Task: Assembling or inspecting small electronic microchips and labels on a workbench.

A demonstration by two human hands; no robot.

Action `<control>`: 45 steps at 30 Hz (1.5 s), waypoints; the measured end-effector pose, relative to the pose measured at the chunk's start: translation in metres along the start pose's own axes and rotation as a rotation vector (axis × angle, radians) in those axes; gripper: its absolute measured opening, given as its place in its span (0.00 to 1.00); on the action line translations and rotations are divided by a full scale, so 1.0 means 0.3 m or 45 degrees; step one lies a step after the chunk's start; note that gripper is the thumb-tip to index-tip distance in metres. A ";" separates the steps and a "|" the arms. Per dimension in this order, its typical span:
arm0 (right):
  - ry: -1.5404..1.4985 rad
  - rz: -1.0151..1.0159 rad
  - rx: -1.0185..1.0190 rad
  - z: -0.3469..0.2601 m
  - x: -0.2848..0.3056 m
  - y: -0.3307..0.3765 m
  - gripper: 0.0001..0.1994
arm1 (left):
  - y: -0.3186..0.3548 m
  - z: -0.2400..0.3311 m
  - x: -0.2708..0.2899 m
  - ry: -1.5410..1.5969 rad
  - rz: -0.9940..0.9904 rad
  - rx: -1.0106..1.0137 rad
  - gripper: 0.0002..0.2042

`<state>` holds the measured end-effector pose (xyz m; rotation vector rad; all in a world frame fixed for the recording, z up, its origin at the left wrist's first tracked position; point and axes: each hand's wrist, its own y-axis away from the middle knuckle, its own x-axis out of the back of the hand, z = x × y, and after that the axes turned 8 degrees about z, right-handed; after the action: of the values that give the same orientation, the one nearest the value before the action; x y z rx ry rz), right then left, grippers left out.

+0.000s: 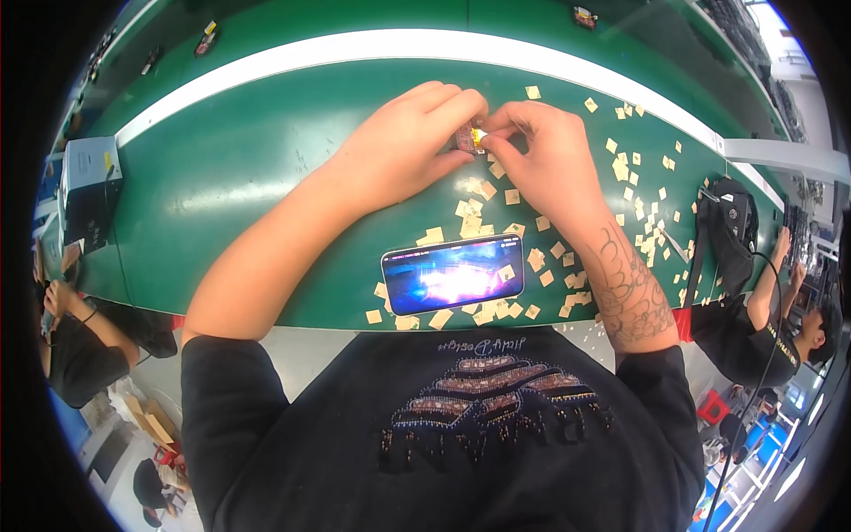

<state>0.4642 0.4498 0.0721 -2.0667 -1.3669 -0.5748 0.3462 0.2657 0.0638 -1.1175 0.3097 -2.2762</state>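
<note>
Both hands meet over the green table, near its white far rail. My left hand (408, 137) is closed round a small dark reddish part (465, 137) that carries a yellow-and-white label; most of it is hidden by my fingers. At the part's right side, my right hand (541, 146) pinches the edge of the label (480, 138) between thumb and forefinger. Nearer to me lies a smartphone (452, 275) with a lit blue and purple screen. Small cream paper squares (470, 209) are scattered around the phone and beneath my right forearm.
More paper squares (651, 222) spread over the table's right side, near a black bag (729, 217). A grey-and-black box (91, 182) stands at the left end. Beyond the white rail (425, 44) lie small parts (206, 40). People sit at both sides, including one in black (753, 337).
</note>
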 end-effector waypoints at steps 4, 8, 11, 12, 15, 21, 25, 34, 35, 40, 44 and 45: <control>-0.043 0.100 -0.012 -0.011 -0.009 0.003 0.07 | 0.012 0.002 -0.005 -0.021 0.020 0.022 0.23; -0.235 -0.102 -0.277 0.021 0.017 -0.014 0.08 | 0.004 0.016 -0.011 -0.005 0.085 -0.065 0.23; -0.375 -0.096 -0.240 0.075 0.009 -0.017 0.08 | -0.014 0.036 -0.008 0.162 0.093 0.054 0.19; -0.385 -0.085 -0.240 0.087 0.004 -0.014 0.08 | -0.022 0.037 -0.005 0.216 0.040 0.184 0.17; -0.500 -0.015 -0.252 0.096 -0.006 -0.008 0.09 | -0.033 0.033 -0.034 0.203 0.037 0.256 0.14; -0.245 -0.068 -0.225 0.057 0.043 -0.021 0.11 | -0.068 0.021 -0.056 0.082 0.084 0.244 0.12; -0.225 0.057 -0.223 0.092 0.079 -0.028 0.15 | -0.130 -0.054 -0.018 -0.004 0.166 0.490 0.13; -0.529 0.100 -0.278 0.224 0.146 0.005 0.10 | -0.172 -0.462 0.171 -0.589 0.471 0.389 0.23; -0.574 0.114 -0.260 0.239 0.147 0.013 0.10 | -0.149 -0.466 0.202 -0.749 0.400 0.447 0.26; -0.494 0.200 -0.106 0.213 0.119 0.012 0.10 | 0.053 -0.683 0.403 -1.431 0.675 0.747 0.26; -0.326 0.325 0.142 0.227 0.105 0.014 0.10 | 0.057 -0.716 0.468 -1.108 0.592 0.985 0.24; -0.329 0.320 0.144 0.225 0.104 0.013 0.10 | 0.054 -0.724 0.481 -1.031 0.622 0.931 0.23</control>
<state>0.4819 0.5152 0.0415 -2.2311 -1.2181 -0.1244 0.1132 0.1580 0.0148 -1.2509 -0.4861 -1.1914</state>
